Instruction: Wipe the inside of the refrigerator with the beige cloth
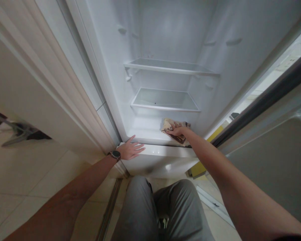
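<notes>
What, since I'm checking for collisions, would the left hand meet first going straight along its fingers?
Likely the cloth in the right hand, though depth is unclear: the left hand may pass just in front of it.

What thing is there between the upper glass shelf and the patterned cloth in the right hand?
In the head view, the lower glass shelf lies between the upper glass shelf and the patterned cloth.

Left hand (131, 149) is splayed wide, back facing up, by the bottom left corner of the fridge (170, 33), arm stretched out. Right hand (178, 130) is inside, down low, fingers kinda curled. Knees (187, 192) bent right in front.
</notes>
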`<state>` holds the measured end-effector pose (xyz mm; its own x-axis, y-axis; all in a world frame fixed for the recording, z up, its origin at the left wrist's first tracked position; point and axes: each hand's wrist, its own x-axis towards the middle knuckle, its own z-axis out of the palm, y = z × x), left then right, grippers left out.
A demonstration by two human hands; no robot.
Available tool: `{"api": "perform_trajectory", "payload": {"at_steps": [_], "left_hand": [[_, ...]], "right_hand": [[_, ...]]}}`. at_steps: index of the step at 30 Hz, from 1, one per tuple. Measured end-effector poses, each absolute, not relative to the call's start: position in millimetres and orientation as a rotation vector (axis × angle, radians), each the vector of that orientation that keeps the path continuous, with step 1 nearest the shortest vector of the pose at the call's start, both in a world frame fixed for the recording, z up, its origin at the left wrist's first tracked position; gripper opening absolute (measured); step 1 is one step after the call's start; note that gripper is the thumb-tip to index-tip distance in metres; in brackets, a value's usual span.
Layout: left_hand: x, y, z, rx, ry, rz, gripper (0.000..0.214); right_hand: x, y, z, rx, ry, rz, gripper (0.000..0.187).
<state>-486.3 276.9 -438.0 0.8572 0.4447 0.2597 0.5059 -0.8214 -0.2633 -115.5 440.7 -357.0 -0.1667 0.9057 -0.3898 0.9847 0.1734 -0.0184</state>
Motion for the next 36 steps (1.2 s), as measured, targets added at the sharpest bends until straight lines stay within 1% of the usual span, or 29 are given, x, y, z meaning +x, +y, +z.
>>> {"api": "perform_trajectory", "payload": {"at_steps": [5,19,24,31,36], "left_hand": [[-486.2,277.0,-439.2,-2.705,-0.711,-0.278,0.049],[-485.0,275.8,-437.7,-2.709,-0.72,-0.303,0.053],[-485.4,276.2,-438.9,-2.707,-0.722,-0.297,0.049],[-485.1,276.0,-437.8,-2.708,-0.722,-0.289,0.053],[-486.3,277.5,-440.0,-2.699,-0.723,-0.264,0.048]], "right_hand": [[-117.3,440.2,-354.6,1.783,2.158,-0.413,0.11],[-127.5,431.8,-340.8,1.807,2.092,-0.431,0.108],[-128.5,431.0,-338.5,1.803,2.085,-0.434,0.108],[-129.7,430.4,-340.0,1.82,2.091,-0.413,0.107],[-129.1,432.7,-340.9,1.823,2.087,-0.408,0.108]]}}
